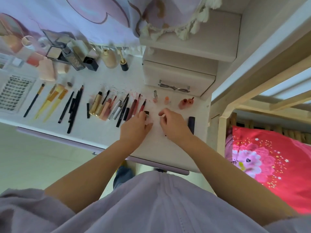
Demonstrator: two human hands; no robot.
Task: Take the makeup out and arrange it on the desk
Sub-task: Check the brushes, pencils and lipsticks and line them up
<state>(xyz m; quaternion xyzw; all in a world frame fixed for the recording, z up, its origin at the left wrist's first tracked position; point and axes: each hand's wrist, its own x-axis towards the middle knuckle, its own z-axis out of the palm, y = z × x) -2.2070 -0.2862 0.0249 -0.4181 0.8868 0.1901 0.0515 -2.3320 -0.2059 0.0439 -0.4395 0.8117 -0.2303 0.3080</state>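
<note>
The makeup lies sorted by kind in rows across the desk (168, 148), which suggests the person is grouping like with like: brushes (50, 101) and pencils (74, 106) to the left, mascara and gloss tubes (104, 106) in the middle, opened lipsticks (155, 96) standing toward the right, compacts (53, 52) and bottles (110, 58) along the back. The left hand (136, 125) curls its fingers round a small dark cap (146, 113), at the end of the tube row, probably to seat it there. The right hand (173, 125) has its fingers bent over something pale at the fingertips; whether it actually pinches it cannot be told. A dark tube (191, 124) lies just beside that hand, near the desk's right edge. The task looks nearly finished.
</note>
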